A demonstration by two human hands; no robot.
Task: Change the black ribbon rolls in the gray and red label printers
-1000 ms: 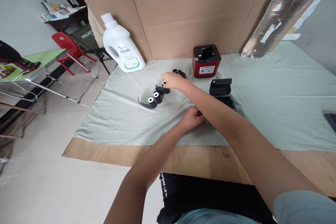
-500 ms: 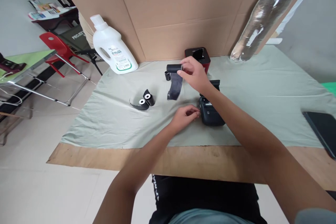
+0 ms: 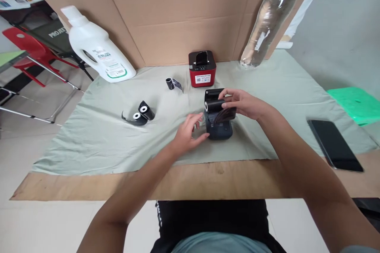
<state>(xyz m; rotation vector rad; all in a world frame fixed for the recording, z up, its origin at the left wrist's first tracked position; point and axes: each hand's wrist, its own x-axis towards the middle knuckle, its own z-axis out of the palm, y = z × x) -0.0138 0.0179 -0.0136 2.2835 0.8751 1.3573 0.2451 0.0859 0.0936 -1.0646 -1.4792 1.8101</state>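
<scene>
My right hand (image 3: pixel 240 102) is closed on a black paper roll (image 3: pixel 215 105) with a white core, its loose strip hanging down. The roll is over a small black portable printer (image 3: pixel 219 129) whose lid (image 3: pixel 214 94) stands raised behind it; whether roll and printer touch, I cannot tell. Beside the printer's left side, my left hand (image 3: pixel 190 131) is open with thumb and fingers apart, fingertips near the casing. Farther left, two more black rolls (image 3: pixel 147 110) lie together on the cloth. A smaller black roll (image 3: pixel 170 83) with a loose tail lies toward the back.
A red and black printer (image 3: pixel 202 72) stands at the back by the cardboard (image 3: pixel 166 19). A white jug (image 3: pixel 99 49) leans at left, a clear bottle (image 3: pixel 268 19) at right. A phone (image 3: pixel 335 144) lies at right, near a green stool (image 3: pixel 354 102).
My right hand has carried the roll from the back, near the small roll, forward to the black printer. My left hand has opened its fingers beside the printer. The view has shifted right.
</scene>
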